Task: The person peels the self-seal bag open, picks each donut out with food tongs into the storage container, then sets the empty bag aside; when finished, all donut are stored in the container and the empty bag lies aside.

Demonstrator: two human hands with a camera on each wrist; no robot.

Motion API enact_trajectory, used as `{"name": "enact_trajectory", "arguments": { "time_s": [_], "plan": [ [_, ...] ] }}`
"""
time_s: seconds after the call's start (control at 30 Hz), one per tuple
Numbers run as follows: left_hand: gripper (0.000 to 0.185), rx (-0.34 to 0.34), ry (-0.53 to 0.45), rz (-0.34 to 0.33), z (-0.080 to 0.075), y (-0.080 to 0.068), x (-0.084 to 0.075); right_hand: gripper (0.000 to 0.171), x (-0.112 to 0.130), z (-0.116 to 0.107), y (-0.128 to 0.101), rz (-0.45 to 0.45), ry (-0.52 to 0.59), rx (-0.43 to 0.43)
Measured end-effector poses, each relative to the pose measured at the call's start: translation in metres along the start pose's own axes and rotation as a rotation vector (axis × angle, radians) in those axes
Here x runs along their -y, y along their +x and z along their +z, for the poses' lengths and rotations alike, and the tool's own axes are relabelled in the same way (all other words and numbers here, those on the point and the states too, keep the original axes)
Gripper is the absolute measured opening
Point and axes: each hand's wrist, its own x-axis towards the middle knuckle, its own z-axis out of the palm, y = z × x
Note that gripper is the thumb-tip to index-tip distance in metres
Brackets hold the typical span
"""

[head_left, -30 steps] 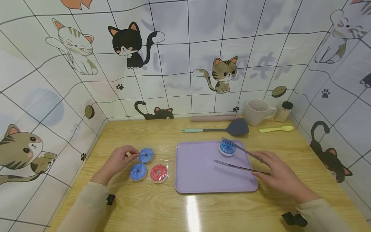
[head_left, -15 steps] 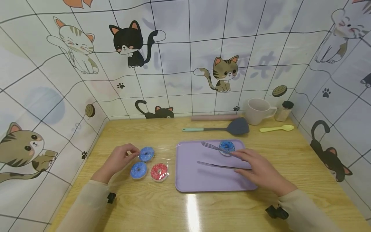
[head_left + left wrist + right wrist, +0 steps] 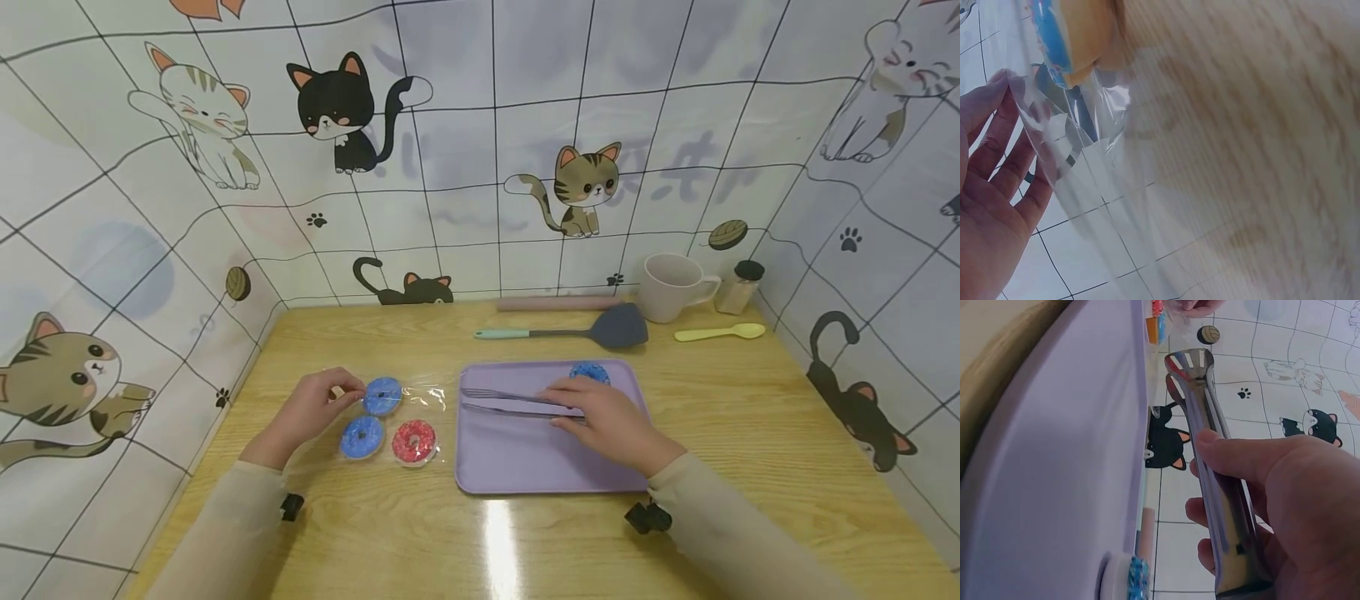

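Three doughnuts lie on a sheet of clear plastic film (image 3: 431,398) left of the purple tray (image 3: 525,467): a blue one (image 3: 382,396), a second blue one (image 3: 362,437) and a red one (image 3: 413,441). My left hand (image 3: 341,393) pinches the film's edge beside the upper blue doughnut (image 3: 1060,37); the film (image 3: 1079,144) stretches from its fingers (image 3: 1004,156). Over the tray, my right hand (image 3: 562,404) grips metal tongs (image 3: 502,400), arms squeezed nearly together and empty, tips pointing left. Another blue doughnut (image 3: 588,372) sits on the tray's far side, partly hidden by that hand. The tongs (image 3: 1200,406) point over the tray (image 3: 1054,487).
Along the back stand a dark spatula with a mint handle (image 3: 577,333), a pinkish rolling pin (image 3: 558,303), a beige mug (image 3: 671,287), a small black-capped jar (image 3: 738,286) and a yellow spoon (image 3: 720,332). Cat-print walls close in the wooden table (image 3: 487,542) on three sides.
My right hand has carried the tongs leftward across the tray, away from the blue doughnut there, and their arms have come from spread to nearly together. The left hand has stayed put.
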Motion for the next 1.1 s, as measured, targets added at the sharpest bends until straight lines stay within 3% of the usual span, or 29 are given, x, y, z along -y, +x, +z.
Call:
{"name": "enact_trajectory", "arguments": {
  "time_s": [0.4, 1.1],
  "plan": [
    [0.007, -0.017, -0.024, 0.001, 0.000, -0.001, 0.005, 0.038, 0.016, 0.019, 0.033, -0.063, -0.029, 0.049],
    [0.006, -0.020, -0.027, 0.007, 0.000, -0.002, -0.002, 0.053, 0.028, 0.015, 0.038, -0.082, 0.125, 0.256]
  ]
}}
